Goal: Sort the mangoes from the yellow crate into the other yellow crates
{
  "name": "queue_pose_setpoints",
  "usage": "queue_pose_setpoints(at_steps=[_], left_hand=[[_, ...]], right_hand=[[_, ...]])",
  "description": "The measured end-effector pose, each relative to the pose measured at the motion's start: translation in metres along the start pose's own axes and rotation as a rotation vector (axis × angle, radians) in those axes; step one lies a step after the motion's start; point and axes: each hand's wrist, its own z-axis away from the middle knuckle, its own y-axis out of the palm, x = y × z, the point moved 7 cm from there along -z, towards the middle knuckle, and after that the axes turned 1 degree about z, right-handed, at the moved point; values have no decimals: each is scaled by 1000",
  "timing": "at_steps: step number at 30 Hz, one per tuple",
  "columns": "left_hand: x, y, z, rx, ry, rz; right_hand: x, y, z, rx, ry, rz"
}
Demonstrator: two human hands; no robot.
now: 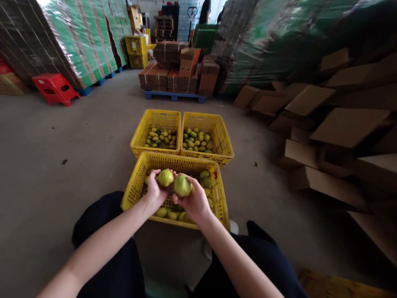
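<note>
My left hand (156, 191) is closed around a yellow-green lemon (166, 178). Beside it, my right hand (196, 199) grips a second, greener lemon (182, 186). Both hands are close together above the near yellow crate (173, 158), whose slatted floor shows between them. More lemons (161, 212) lie along the near side of that crate, and others (206, 182) on its right; my hands and forearms hide part of the inside.
Two yellow crates, left (139, 134) and right (223, 138), stand just beyond, each with several lemons. Cardboard boxes (349, 126) are heaped at right. A red stool (56, 89) stands at left. Flattened cartons sit on a blue pallet (175, 96) ahead, between wrapped stacks.
</note>
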Motion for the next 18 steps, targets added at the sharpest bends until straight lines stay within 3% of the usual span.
queue_pose_setpoints(at_steps=[5, 9, 13, 18], left_hand=[[6, 5, 3, -23, -81, 18], [6, 4, 5, -14, -120, 19], [-6, 7, 8, 51, -13, -19], [-10, 17, 12, 161, -5, -44]], right_hand=[[-9, -14, -6, -155, 193, -95], [-15, -20, -10, -204, 226, -128], [-7, -25, -14, -209, 45, -84], [13, -21, -7, -194, -207, 223]])
